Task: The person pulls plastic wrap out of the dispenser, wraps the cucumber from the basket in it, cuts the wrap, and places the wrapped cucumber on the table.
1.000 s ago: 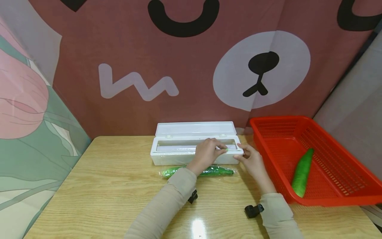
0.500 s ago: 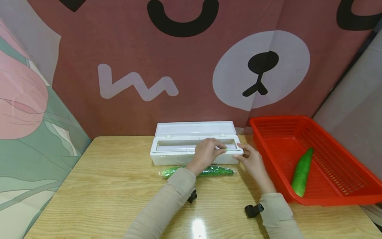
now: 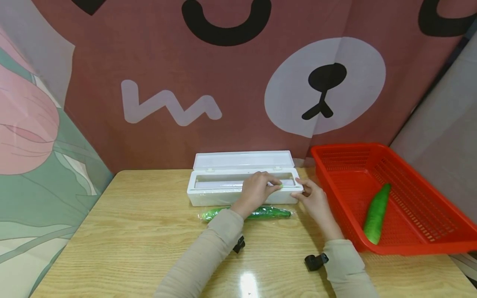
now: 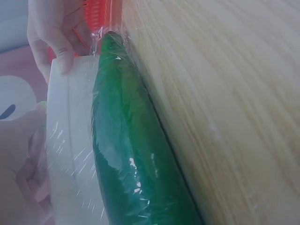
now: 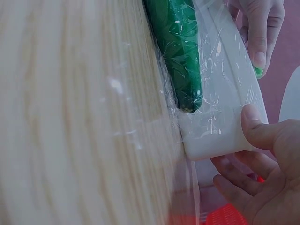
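Note:
A white cling-film box (image 3: 216,198) stands on the table with its lid (image 3: 244,160) raised and a pale roll (image 3: 220,184) inside. My left hand (image 3: 257,190) pinches a small green slide cutter (image 5: 258,71) at the box's front edge, near the right end. Thumb in front, my right hand (image 3: 314,200) grips the box's right end. Before the box lies a cucumber (image 3: 270,212) under clear film; my left wrist crosses over it and hides its middle. Film (image 4: 77,159) also covers the box's front face in the left wrist view.
To the right stands a red plastic basket (image 3: 337,215) with one unwrapped cucumber (image 3: 377,215) in it. Its left side is close to my right hand. A printed curtain (image 3: 167,140) hangs behind the wooden table (image 3: 130,231).
Both hands keep their hold on the cutter and the box. Only a very slight shift of the whole head view shows.

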`<state>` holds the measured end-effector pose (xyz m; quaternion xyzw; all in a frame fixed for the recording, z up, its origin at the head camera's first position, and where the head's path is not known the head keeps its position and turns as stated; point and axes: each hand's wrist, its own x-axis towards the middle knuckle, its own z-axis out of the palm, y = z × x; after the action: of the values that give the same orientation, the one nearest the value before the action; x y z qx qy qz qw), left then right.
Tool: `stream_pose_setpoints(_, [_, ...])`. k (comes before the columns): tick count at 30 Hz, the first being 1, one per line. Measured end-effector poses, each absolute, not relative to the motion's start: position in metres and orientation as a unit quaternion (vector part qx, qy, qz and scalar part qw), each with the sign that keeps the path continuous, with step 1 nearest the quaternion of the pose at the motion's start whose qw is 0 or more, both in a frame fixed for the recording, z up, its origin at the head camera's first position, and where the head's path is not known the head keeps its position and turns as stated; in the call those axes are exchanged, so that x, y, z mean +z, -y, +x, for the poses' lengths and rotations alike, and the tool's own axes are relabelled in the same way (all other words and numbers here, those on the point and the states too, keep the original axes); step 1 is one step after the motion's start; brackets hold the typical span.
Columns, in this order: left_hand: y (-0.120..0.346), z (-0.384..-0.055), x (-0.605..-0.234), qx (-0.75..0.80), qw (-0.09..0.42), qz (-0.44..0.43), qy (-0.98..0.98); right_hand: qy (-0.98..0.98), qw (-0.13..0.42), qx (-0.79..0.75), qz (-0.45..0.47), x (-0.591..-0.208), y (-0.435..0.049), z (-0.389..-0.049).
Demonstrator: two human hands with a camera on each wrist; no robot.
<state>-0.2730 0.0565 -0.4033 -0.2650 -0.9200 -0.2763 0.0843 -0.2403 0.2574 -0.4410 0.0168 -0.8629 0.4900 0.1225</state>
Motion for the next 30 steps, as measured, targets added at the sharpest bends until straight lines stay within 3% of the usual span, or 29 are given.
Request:
stream_pose_setpoints(11, [-0.0556,-0.2727,-0.4029,-0.281,0.083,-0.266,0.918,0.867,0.152,0.473,0.029,-0.4398,-0.2535,-0.2382])
stream_pose_setpoints(30, [-0.0529,-0.2735,-0.4030,-0.274,0.089,-0.275,0.917,0.861,0.152,0.485,0.026,-0.4418,-0.2545,-0.2395])
